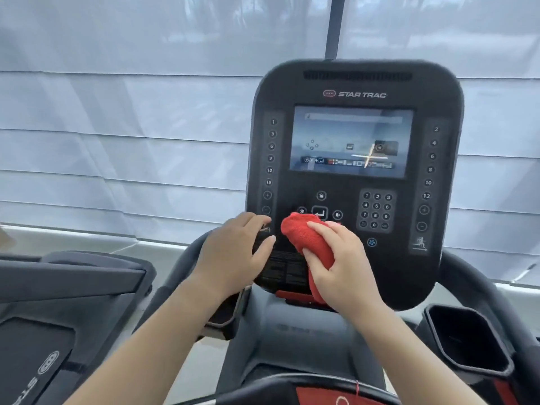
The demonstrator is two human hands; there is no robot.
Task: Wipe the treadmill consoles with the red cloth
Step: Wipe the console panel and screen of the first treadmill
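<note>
Currently wiping: right hand (346, 267) grips bunched red terry cloth (306, 241) against black treadmill console (355, 83) lower panel; left hand (236, 252) clasps console edge. Next: sweep cloth upward across keypad, screen.

A: Where's everything?
B: I see the screen (350, 141) high on the console (353, 83), keypad (376, 211) below it to the right, cloth (306, 241) just left of the keypad, left hand (233, 252) beside the cloth.
</note>
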